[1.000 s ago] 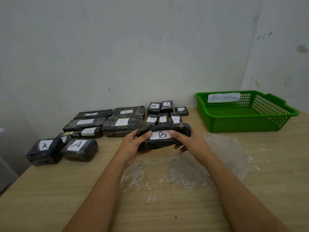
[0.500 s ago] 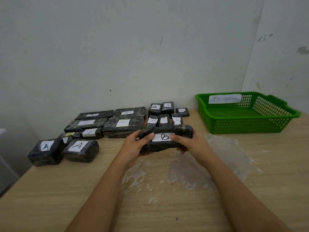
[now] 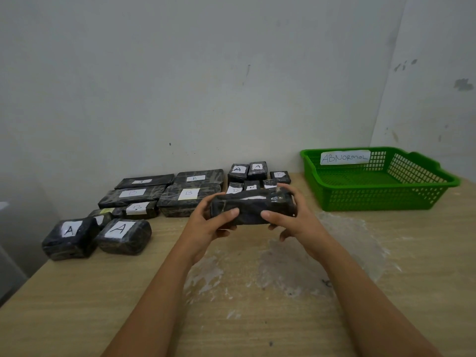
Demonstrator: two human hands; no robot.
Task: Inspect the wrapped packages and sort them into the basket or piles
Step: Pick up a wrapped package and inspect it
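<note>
- The left hand (image 3: 206,222) gripped the left end of a black wrapped package (image 3: 251,208), thumb on the near face and fingers curled behind it.
- The right hand (image 3: 291,217) gripped the package's right end in the same way, thumb on the near face, fingers over the top.
- The package was held above the table (image 3: 257,318), near its middle, with its white label turned up and away so the letter could not be read.
- A green basket (image 3: 381,199) labelled "ABNORMAL" sat at the far right of the table, well apart from the hands.
- At the far left lay flat packages (image 3: 189,199) marked B, and small packages (image 3: 247,172) marked A lay just behind the hands.
- Two rounded packages (image 3: 121,237) marked A sat at the near left edge.
- A crumpled clear film (image 3: 322,253) lay on the table under the hands.
</note>
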